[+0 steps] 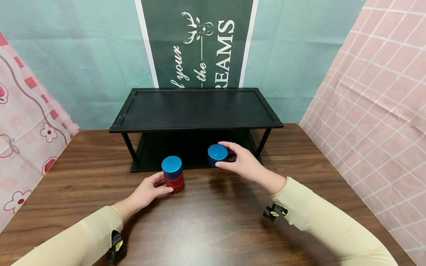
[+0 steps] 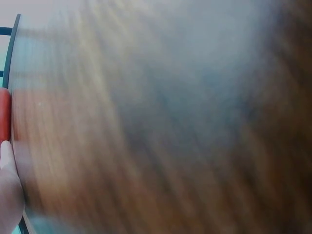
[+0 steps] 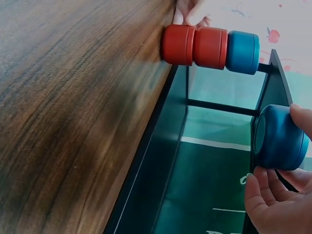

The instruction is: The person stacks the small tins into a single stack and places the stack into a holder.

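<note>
A stack of small round tins stands on the table: two red tins point(image 1: 174, 183) below and a blue tin point(image 1: 172, 165) on top. My left hand point(image 1: 148, 191) grips the stack's lower red part, thumb in front. In the left wrist view only a strip of a red tin point(image 2: 5, 116) and part of the hand show at the left edge. To the right, my right hand point(image 1: 242, 162) holds another blue tin point(image 1: 217, 152) between thumb and fingers. The right wrist view shows this tin point(image 3: 280, 139) raised above the tabletop, apart from the stack point(image 3: 209, 47).
A black two-tier shelf point(image 1: 196, 109) stands behind the hands, its lower board point(image 1: 156, 151) close behind the tins. Brown wood-grain table point(image 1: 213, 225) lies in front. Cloths hang at the back point(image 1: 90, 66) and on both sides; the right one is pink-checked point(image 1: 376, 99).
</note>
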`<state>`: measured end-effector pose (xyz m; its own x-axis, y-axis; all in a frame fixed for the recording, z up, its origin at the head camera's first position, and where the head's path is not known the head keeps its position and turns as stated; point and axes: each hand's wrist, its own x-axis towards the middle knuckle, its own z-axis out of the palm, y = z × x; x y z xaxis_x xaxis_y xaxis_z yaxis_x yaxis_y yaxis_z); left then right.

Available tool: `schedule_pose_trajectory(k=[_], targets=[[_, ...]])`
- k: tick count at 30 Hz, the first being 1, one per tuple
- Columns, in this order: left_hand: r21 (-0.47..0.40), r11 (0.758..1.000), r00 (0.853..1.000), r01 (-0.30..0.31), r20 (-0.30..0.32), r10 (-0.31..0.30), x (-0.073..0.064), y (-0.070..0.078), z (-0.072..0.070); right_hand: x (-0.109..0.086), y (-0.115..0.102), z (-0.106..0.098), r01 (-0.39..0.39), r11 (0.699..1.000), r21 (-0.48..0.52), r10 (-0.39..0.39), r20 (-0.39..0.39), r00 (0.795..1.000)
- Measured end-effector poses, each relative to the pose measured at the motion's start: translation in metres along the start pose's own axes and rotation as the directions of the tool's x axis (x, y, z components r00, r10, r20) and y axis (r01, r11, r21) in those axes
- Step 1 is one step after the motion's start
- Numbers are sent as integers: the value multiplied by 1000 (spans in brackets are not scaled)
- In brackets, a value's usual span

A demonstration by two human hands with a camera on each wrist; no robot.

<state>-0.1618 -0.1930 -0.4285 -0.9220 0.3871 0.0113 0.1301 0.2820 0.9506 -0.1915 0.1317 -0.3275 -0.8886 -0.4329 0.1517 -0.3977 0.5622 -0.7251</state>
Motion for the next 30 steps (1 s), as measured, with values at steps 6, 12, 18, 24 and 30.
schedule_pose_trajectory(k=[6, 12, 18, 24, 30], targets=[[-7, 1000, 1000, -7, -4, 6, -1, 0, 0, 3, -5, -1, 13, 1000, 13, -13, -16, 1000], [-8, 1000, 1000, -4, -4, 4, -1, -1, -1, 7, -10, -1, 33, 999, 20, -32, -27, 999], [-4, 1000, 1000, 5, -4, -5, 0, -3, 0, 8, -15, 2, 42, 999, 24, -42, -10, 999], [9, 1000, 1000, -8, -13, 8, 0, -2, 0, 13, -18, 7, 58, 998, 22, -58, -5, 998], [13, 1000, 1000, -9, -15, 9, 0, -1, 1, 18, -23, 14, 83, 996, 22, -83, 6, 997]])
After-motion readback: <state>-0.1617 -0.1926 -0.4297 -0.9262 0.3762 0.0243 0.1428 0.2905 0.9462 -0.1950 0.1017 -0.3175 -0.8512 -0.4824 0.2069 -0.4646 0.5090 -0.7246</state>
